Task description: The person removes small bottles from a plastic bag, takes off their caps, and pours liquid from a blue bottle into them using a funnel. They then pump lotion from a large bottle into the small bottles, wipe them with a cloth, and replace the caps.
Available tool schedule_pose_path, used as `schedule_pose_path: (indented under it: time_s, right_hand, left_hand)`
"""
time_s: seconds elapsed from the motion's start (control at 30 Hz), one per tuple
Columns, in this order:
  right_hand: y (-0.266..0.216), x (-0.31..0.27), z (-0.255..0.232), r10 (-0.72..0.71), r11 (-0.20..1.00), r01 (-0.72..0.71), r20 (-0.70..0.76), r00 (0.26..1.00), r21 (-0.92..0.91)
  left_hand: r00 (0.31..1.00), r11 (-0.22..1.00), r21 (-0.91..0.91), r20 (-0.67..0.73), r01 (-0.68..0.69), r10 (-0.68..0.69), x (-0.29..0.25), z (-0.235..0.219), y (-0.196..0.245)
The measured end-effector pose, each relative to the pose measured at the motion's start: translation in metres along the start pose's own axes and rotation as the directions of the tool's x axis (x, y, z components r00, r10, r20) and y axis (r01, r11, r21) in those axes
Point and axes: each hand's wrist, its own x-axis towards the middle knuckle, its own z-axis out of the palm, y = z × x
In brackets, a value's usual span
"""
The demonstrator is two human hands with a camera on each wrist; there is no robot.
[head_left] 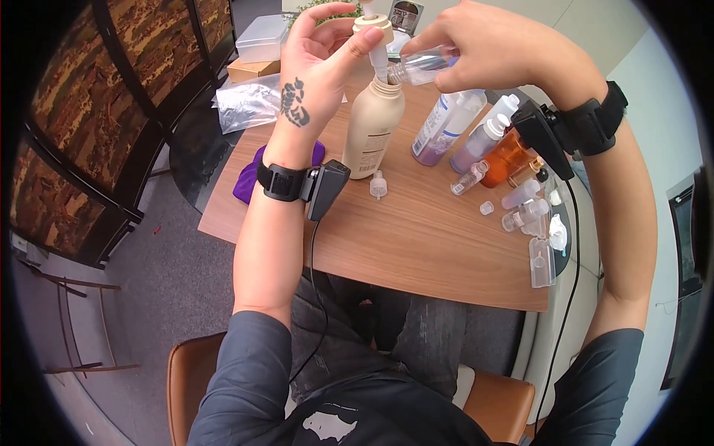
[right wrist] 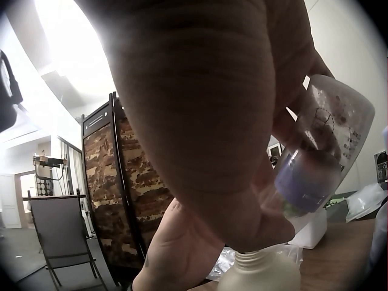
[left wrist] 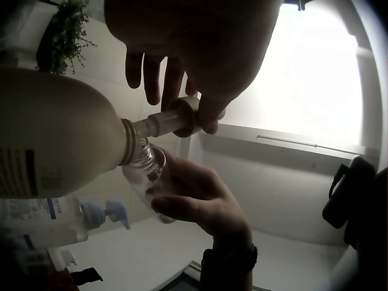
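Note:
A cream lotion bottle [head_left: 374, 126] stands upright on the wooden table, its threaded mouth uncapped. My left hand [head_left: 312, 67] pinches its cream pump head [head_left: 372, 28] between thumb and fingers. The pump's pale tube [head_left: 379, 58] hangs down at the bottle's mouth. From the right, my right hand [head_left: 491, 48] grips a small clear bottle [head_left: 428, 67], tipped so that its threaded neck lies right at the big bottle's mouth. The left wrist view shows this neck [left wrist: 145, 156] just beside the pump tube. Printing shows on the clear bottle [right wrist: 345, 121] in the right wrist view.
Right of the cream bottle stand a large clear pump bottle [head_left: 446, 126] with purple liquid, an amber bottle [head_left: 502, 160] and several small clear bottles. A small clear cap [head_left: 378, 186] lies in front. Purple cloth [head_left: 249, 178], a plastic bag [head_left: 249, 104] and a clear box [head_left: 262, 39] are at left.

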Motion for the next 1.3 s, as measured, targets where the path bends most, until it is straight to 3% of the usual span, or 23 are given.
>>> schedule_pose_path:
  time_s: [0.1, 0.43, 0.6, 0.83, 1.0, 1.2, 1.3]
  right_hand:
    - [0.01, 0.0, 0.0, -0.063, 0.997, 0.063, 0.006, 0.998, 0.039]
    - [-0.002, 0.001, 0.003, 0.031, 0.999, -0.032, -0.027, 0.999, -0.017]
    - [0.007, -0.002, -0.002, -0.108, 0.992, 0.109, -0.028, 0.994, 0.068]
    - [-0.005, 0.001, 0.001, 0.04, 0.999, -0.041, -0.027, 0.999, -0.026]
    - [0.008, 0.0, 0.005, -0.055, 0.998, 0.056, -0.059, 0.997, 0.013]
    - [-0.003, -0.001, 0.003, 0.052, 0.999, -0.052, -0.029, 0.998, 0.005]
    - [0.011, 0.0, 0.021, -0.031, 0.999, 0.034, -0.158, 0.987, 0.011]
  left_hand:
    - [1.0, 1.0, 0.009, -0.001, 0.011, -0.011, 0.0, 0.0, 0.0]
    - [1.0, 1.0, -0.006, 0.004, -0.004, 0.004, -0.001, 0.001, 0.001]
    - [1.0, 1.0, -0.019, 0.014, 0.008, -0.008, -0.002, 0.0, 0.001]
    - [1.0, 1.0, -0.005, 0.003, -0.001, 0.001, -0.001, 0.0, 0.001]
    - [1.0, 1.0, 0.011, -0.003, -0.007, 0.007, -0.002, 0.0, 0.0]
    - [1.0, 0.999, 0.026, -0.007, 0.021, -0.021, -0.003, 0.001, 0.003]
    - [1.0, 1.0, 0.016, -0.016, 0.013, -0.013, -0.003, 0.001, 0.001]
